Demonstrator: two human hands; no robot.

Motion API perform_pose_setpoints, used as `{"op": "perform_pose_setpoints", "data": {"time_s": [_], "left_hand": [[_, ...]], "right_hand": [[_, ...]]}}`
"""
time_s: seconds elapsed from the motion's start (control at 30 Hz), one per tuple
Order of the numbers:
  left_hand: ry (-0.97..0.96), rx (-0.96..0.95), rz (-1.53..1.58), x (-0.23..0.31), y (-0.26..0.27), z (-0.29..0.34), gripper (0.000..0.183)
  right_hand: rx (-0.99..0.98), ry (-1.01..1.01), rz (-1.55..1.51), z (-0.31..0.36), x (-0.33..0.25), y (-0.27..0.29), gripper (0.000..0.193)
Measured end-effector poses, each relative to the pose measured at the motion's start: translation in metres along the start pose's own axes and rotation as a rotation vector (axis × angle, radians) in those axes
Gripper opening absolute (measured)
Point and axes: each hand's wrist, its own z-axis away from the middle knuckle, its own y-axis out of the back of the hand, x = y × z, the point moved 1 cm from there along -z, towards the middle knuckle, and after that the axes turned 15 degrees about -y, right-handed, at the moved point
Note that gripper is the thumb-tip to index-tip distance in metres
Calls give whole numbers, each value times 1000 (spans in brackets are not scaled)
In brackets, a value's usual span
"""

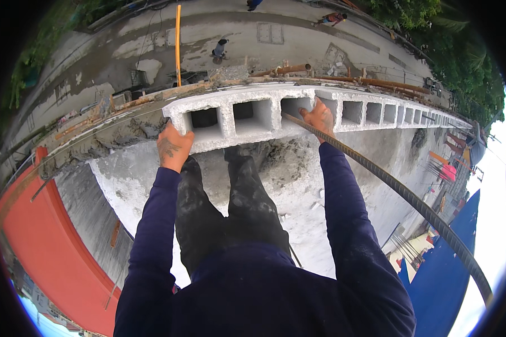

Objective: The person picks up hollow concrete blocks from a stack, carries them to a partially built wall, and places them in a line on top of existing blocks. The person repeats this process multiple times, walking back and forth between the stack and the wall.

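A white hollow concrete block [239,121] with square cells lies on top of a wall, at the left end of a row of like blocks [388,112]. My left hand [173,147] grips the block's left end. My right hand [319,118] holds its right end, beside the cell where a ribbed steel bar [410,199] stands up and runs toward the lower right. Both arms are in dark blue sleeves, and my dark trousers and boots stand on the slab just below the block.
Wet grey mortar [118,132] covers the wall top left of the block. Far below are a street with people [219,50], an orange pole [178,39], a red roof [56,241], a blue sheet [444,281] and trees.
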Motion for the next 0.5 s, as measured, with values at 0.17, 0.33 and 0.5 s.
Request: {"op": "perform_pose_setpoints", "data": {"time_s": [0.17,0.33,0.5], "left_hand": [[12,-17,-67,0,0,2,45],[0,-10,-52,-2,-2,1,48],[-4,-3,-83,-3,-5,4,51]], "right_hand": [[-3,-31,1,2,-1,-1,55],[44,-32,21,3,-1,-2,57],[51,-24,5,6,1,-4,62]]}}
